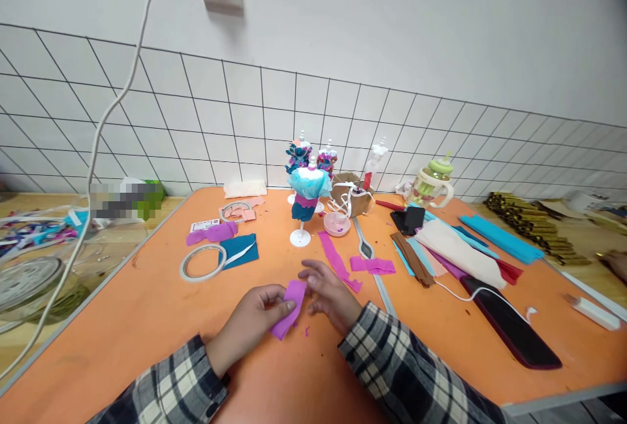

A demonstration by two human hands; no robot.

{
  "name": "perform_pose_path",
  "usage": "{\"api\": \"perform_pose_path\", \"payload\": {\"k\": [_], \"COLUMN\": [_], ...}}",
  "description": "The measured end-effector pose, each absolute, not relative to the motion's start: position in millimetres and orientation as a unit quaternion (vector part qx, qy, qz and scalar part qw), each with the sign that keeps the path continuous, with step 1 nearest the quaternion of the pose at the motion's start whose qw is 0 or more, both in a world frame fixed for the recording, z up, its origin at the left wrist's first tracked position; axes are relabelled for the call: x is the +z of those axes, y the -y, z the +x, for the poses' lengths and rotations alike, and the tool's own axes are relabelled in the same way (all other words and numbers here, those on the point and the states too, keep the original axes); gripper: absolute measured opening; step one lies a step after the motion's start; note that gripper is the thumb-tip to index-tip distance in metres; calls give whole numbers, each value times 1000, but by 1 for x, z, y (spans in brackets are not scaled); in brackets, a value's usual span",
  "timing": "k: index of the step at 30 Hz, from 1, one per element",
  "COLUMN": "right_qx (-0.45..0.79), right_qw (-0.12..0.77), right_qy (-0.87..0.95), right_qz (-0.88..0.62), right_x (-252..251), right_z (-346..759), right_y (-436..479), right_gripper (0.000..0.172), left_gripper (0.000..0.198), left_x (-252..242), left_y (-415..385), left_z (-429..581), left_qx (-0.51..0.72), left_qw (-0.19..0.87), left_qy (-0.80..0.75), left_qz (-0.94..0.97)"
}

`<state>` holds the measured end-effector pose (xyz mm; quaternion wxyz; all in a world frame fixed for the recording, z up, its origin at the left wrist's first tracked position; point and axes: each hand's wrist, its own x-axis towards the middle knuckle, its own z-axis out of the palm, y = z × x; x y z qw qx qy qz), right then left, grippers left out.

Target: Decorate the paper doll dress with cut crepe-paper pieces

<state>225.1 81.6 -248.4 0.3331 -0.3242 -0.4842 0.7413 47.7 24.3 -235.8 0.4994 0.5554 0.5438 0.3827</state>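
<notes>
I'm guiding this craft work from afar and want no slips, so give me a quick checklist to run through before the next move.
1. Strip held: ok, pinched in the left hand.
2. Right hand touching the strip: cannot tell; its fingertips are at the strip's upper edge.
3. Front dress form upright: ok, standing on its white base.
4. Spot by the strip free of scraps: not ok, small purple bits lie there.
5. Large tape roll flat: ok, left of the form.
6. Phone away from the hands: ok, far to the right.
</notes>
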Motion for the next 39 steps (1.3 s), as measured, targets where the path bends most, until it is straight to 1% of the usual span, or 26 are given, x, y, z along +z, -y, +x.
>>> {"api": "perform_pose_path", "payload": {"k": [3, 5, 9, 13, 15, 19, 24, 31, 35, 39], "right_qx": [792, 779, 735, 717, 726, 733, 744, 768, 780, 774], "right_qw": [289, 272, 282, 287, 281, 280, 279, 280, 290, 318], "right_qy": [440, 460, 498, 507, 498, 485, 467, 445, 433, 422], "right_qz": [-310, -327, -363, -382, -383, -387, -387, -366, -345, -350], "right_x": [-250, -253, -261, -263, -262, -260, -257, -257, -260, -259], "right_z": [222, 216, 204, 202, 204, 207, 209, 210, 210, 209], "right_y": [-75, -71, -68, -70, -71, -74, -72, -70, -71, -72], "right_gripper": [50, 50, 54, 54, 53, 52, 54, 54, 51, 45], "left_gripper": [36, 34, 30, 28, 29, 34, 36, 30, 21, 10], "left_x": [-235, -234, -233, -233, -232, -229, -226, -231, -234, -237], "left_y": [-27, -28, -28, -26, -25, -23, -26, -27, -26, -26], "left_z": [45, 45, 48, 51, 50, 43, 38, 40, 41, 41], "left_qx": [439, 453, 459, 460, 460, 452, 436, 443, 474, 496], "left_qw": [495, 477, 464, 464, 487, 582, 583, 568, 558, 516], "left_qy": [-556, -567, -576, -580, -569, -508, -502, -494, -513, -531], "left_qz": [503, 495, 492, 487, 477, 446, 466, 487, 448, 454]}}
